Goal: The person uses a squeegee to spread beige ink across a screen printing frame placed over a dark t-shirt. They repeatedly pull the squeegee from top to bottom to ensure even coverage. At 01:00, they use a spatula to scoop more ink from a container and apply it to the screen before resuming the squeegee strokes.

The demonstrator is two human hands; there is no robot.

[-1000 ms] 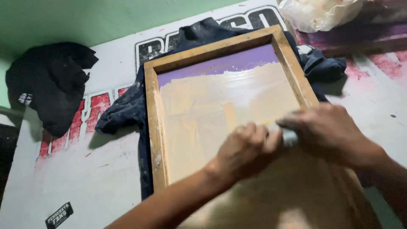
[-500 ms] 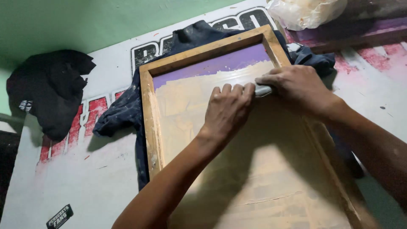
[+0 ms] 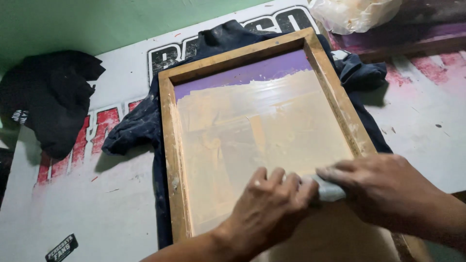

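Your left hand (image 3: 272,201) and right hand (image 3: 383,191) both grip the squeegee (image 3: 330,190), fingers closed. It presses the cream-inked screen (image 3: 262,131) over a dark shirt (image 3: 141,131).

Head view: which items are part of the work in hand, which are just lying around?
In use:
- wooden screen frame
- squeegee, gripped by left hand and right hand
- dark shirt under the frame

Lying about:
- black cloth
- plastic bag
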